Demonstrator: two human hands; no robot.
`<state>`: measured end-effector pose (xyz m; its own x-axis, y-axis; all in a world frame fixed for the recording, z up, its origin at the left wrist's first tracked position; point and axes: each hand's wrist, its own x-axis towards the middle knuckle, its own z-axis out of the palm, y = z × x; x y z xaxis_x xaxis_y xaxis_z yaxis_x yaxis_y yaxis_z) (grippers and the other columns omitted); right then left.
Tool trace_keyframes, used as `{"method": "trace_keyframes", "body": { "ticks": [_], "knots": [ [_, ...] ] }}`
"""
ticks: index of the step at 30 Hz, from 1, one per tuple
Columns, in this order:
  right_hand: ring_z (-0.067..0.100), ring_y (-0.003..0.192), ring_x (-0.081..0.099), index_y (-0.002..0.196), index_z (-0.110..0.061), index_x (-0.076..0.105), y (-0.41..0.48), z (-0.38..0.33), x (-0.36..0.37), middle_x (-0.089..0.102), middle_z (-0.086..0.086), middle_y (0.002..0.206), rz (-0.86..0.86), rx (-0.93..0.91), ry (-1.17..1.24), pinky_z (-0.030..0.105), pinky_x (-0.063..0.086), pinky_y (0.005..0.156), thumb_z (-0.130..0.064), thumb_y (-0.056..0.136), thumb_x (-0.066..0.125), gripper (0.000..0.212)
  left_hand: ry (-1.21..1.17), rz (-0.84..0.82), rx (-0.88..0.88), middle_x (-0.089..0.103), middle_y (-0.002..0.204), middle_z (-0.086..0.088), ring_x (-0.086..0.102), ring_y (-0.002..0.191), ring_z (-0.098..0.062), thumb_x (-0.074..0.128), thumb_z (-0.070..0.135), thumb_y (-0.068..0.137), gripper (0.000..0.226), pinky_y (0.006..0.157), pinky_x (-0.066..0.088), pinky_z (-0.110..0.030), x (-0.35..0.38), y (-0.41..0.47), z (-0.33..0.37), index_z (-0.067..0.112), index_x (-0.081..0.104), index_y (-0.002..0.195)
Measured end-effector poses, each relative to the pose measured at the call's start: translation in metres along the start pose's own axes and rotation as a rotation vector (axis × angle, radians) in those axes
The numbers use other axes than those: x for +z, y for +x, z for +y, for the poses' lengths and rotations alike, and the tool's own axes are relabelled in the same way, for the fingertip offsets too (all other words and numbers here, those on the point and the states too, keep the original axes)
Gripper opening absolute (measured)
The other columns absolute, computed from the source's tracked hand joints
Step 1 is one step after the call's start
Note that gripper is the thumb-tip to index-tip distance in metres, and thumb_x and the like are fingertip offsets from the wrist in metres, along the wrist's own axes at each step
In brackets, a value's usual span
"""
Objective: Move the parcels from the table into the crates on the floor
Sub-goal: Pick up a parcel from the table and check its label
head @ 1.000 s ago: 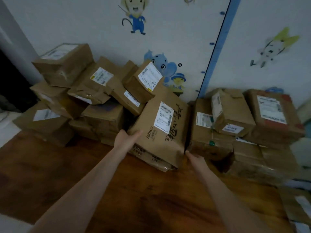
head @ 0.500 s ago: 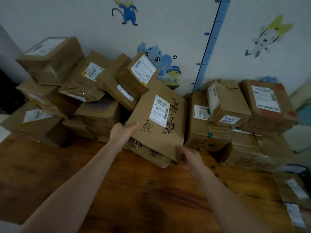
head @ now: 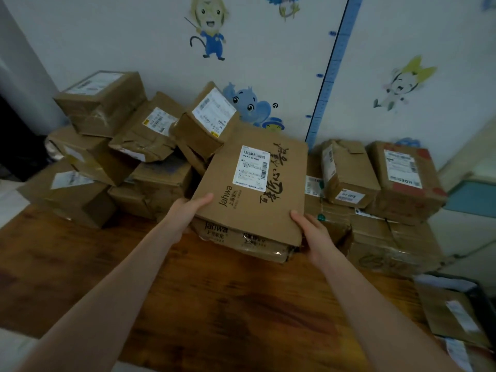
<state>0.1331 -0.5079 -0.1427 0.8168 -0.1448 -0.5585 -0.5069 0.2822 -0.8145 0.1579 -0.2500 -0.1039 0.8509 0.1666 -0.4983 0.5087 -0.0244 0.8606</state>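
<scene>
Table: I see a wooden table [head: 214, 304] with parcels crowded along its far edge, against the wall.
Left pile: the left pile [head: 88, 167] of brown boxes fills the far-left corner. A taped box [head: 99, 100] sits on top, and a crumpled kraft parcel [head: 150, 130] leans just beside it.
Tilted box: a small tilted box [head: 206, 122] with a white label leans on the pile, touching the far-left corner of the carton I am handling.
Left hand: my left hand [head: 185, 213] grips the carton's near-left corner. The thumb lies on top and the fingers are hidden underneath.
Task parcel: the flat Jahwa carton [head: 255, 189] is at the middle of the far edge, tilted with its far side raised toward the wall. It lies over a second Jahwa carton [head: 241, 238]. I cannot tell whether the two touch.
Right hand: my right hand [head: 314, 237] clasps the near-right corner, thumb on top and fingers curled under.
Right pile: the right pile [head: 389, 237] stands at the far-right corner, topped by a small box [head: 349, 173] and a red-taped box [head: 402, 178] side by side.
Crate: a dark crate [head: 480, 299] sits past the table's right edge with a labelled parcel [head: 453, 310] inside.
Wall: cartoon animal stickers [head: 249, 106] and a blue ruler strip [head: 332, 68].
</scene>
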Motion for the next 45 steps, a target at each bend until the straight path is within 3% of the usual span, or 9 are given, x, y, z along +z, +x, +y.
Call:
{"method": "trace_keyframes", "body": {
  "ticks": [6,12,16,23,29,31,36,41,45],
  "knots": [
    [0.024,0.105,0.057,0.135,-0.019,0.047,-0.018,-0.017,-0.032,0.058,0.005,0.118,0.044,-0.102,-0.071,0.046,0.049,0.094,-0.025,0.081,0.072,0.06,0.02,-0.238,-0.061,0.053,0.13,-0.006,0.047,0.123,-0.031,0.071,0.06,0.058,0.096,0.104,0.036,-0.058,0.0,-0.015,0.011,0.016,0.043,0.138],
    [0.026,0.107,0.057,0.128,-0.02,0.051,-0.034,-0.031,-0.056,0.057,0.007,0.121,0.074,-0.156,-0.077,0.049,0.049,0.094,-0.025,0.076,0.076,0.057,0.062,-0.29,0.063,0.061,0.113,0.001,0.056,0.103,-0.019,0.07,0.039,0.079,0.061,0.092,0.046,-0.042,0.031,-0.026,0.02,0.019,0.046,0.132],
    [0.025,0.103,0.059,0.131,-0.015,0.046,-0.041,-0.049,-0.064,0.059,0.007,0.116,0.03,-0.123,-0.08,0.046,0.049,0.093,-0.037,0.076,0.074,0.066,0.05,-0.326,0.094,0.06,0.114,-0.001,0.055,0.108,-0.021,0.068,0.03,0.082,0.055,0.095,0.044,-0.043,0.043,-0.03,0.02,0.018,0.045,0.131],
    [0.022,0.097,0.059,0.138,-0.015,0.038,-0.052,-0.062,-0.069,0.059,0.005,0.114,0.018,-0.164,-0.205,0.036,0.048,0.07,-0.041,0.061,0.078,0.091,0.038,-0.386,0.127,0.065,0.117,-0.005,0.058,0.111,-0.027,0.081,0.055,0.051,0.09,0.099,0.041,-0.053,0.047,-0.039,0.036,0.02,0.051,0.128],
    [0.026,0.107,0.059,0.144,-0.019,0.034,-0.057,-0.072,-0.065,0.056,0.009,0.127,-0.039,-0.19,-0.234,0.044,0.049,0.09,-0.05,0.047,0.083,0.113,-0.025,-0.31,0.211,0.069,0.104,-0.005,0.064,0.097,-0.024,0.075,0.033,0.072,0.058,0.08,0.05,-0.041,0.052,-0.044,0.051,0.015,0.057,0.124],
    [0.027,0.108,0.06,0.143,-0.022,0.036,-0.059,-0.083,-0.063,0.058,0.007,0.126,-0.042,-0.217,-0.205,0.048,0.049,0.093,-0.058,0.044,0.084,0.115,0.0,-0.335,0.211,0.069,0.106,-0.006,0.063,0.1,-0.025,0.076,0.035,0.067,0.063,0.086,0.05,-0.045,0.051,-0.047,0.051,0.015,0.057,0.123],
    [0.023,0.103,0.063,0.142,-0.019,0.038,-0.064,-0.092,-0.064,0.061,0.006,0.121,0.001,-0.319,-0.178,0.042,0.053,0.084,-0.042,0.054,0.082,0.101,-0.005,-0.402,0.269,0.068,0.109,-0.002,0.061,0.105,-0.022,0.073,0.036,0.067,0.047,0.096,0.045,-0.045,0.05,-0.054,0.064,0.024,0.06,0.111],
    [0.026,0.105,0.062,0.143,-0.02,0.035,-0.075,-0.096,-0.067,0.059,0.008,0.124,-0.058,-0.298,-0.244,0.044,0.053,0.087,-0.051,0.047,0.082,0.111,-0.08,-0.336,0.364,0.072,0.086,0.008,0.065,0.089,-0.013,0.068,0.017,0.083,0.019,0.079,0.05,-0.034,0.056,-0.062,0.079,0.022,0.064,0.101],
    [0.022,0.104,0.062,0.139,-0.021,0.04,-0.084,-0.114,-0.062,0.06,0.004,0.122,-0.011,-0.451,-0.189,0.038,0.054,0.083,-0.048,0.058,0.075,0.093,-0.059,-0.375,0.423,0.074,0.08,0.009,0.068,0.084,-0.011,0.065,0.01,0.085,0.014,0.07,0.054,-0.028,0.06,-0.07,0.084,0.021,0.065,0.093]
  ]
}}
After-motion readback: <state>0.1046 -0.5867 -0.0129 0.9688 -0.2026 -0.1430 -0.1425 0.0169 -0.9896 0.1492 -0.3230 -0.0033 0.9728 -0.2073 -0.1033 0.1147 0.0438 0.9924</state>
